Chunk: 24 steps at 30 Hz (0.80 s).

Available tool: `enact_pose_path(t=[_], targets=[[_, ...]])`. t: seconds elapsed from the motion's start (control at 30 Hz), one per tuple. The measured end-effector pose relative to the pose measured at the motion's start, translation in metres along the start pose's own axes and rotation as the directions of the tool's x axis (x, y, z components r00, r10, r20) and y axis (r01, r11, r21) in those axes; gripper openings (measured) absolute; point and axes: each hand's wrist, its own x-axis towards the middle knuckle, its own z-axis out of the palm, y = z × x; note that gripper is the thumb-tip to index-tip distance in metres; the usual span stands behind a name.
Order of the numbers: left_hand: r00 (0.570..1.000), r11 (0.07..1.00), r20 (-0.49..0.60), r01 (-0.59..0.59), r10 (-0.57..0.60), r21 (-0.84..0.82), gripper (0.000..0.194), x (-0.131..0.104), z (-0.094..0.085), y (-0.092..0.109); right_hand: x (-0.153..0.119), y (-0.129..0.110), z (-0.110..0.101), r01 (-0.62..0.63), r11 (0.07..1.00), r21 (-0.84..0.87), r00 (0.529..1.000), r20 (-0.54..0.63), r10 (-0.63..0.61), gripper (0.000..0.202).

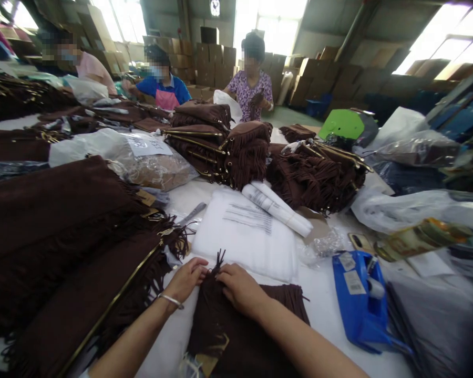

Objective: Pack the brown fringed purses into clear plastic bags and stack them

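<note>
Both my hands are on one dark brown fringed piece, flat on the white-covered tabletop right in front of me. Hands close together, not touching, at its far-left corner. Left hand, bracelet on the wrist, has thumb and fingers bent at the fringe strands; right hand curls over from the other side. Can't tell how firmly either grips; right thumb hidden.

Progress: looks mid-way on this piece, my judgement. Done: it's laid out, a tag lies at its near edge, and a few strands stick up bunched between my fingers. Left: fringe at the far-right corner hangs loose, no hand on it, and no wrapping shows around the piece. White wrapping stack lies just beyond, rolled sheet on top. Similar brown pieces lie layered to my left, more brown bags pile up farther back. Blue tape dispenser at right, untouched.
</note>
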Motion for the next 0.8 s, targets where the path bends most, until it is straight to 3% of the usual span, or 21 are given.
enact_pose_path(t=[0.1,0.23,0.47,0.57,0.6,0.67,0.73,0.8], targets=[[0.997,0.993,-0.015,0.077,-0.079,-0.095,0.037,-0.008,-0.006,-0.007,-0.010,-0.004,0.006,0.008,0.992,0.124,0.996,-0.091,0.004,0.035],[0.990,0.976,0.083,0.125,-0.112,-0.177,0.044,-0.020,-0.008,-0.008,-0.028,-0.008,0.005,0.066,0.958,0.280,0.992,-0.123,-0.033,0.038],[0.969,0.961,0.237,0.002,0.067,-0.276,0.060,-0.010,0.009,0.008,-0.042,-0.024,0.005,0.199,0.975,0.094,0.973,0.098,-0.208,0.030],[0.944,0.958,0.237,-0.174,0.228,-0.226,0.050,-0.012,0.015,0.011,-0.054,-0.036,-0.004,0.266,0.961,0.070,0.947,0.168,-0.274,0.040],[0.923,0.949,0.234,-0.278,0.306,-0.147,0.044,-0.016,0.016,0.009,-0.058,-0.038,-0.009,0.270,0.960,0.071,0.943,0.182,-0.279,0.043],[0.831,0.854,0.288,-0.515,0.476,0.076,0.033,-0.026,0.018,0.004,-0.065,-0.040,-0.024,0.233,0.969,0.077,0.959,0.150,-0.242,0.045],[0.722,0.684,0.406,-0.680,0.560,0.266,0.030,-0.039,0.020,-0.005,-0.065,-0.034,-0.038,0.104,0.989,0.107,0.995,-0.016,-0.102,0.040],[0.653,0.564,0.507,-0.751,0.562,0.342,0.033,-0.052,0.023,-0.013,-0.055,-0.024,-0.046,-0.054,0.980,0.194,0.977,-0.190,0.092,0.035]])
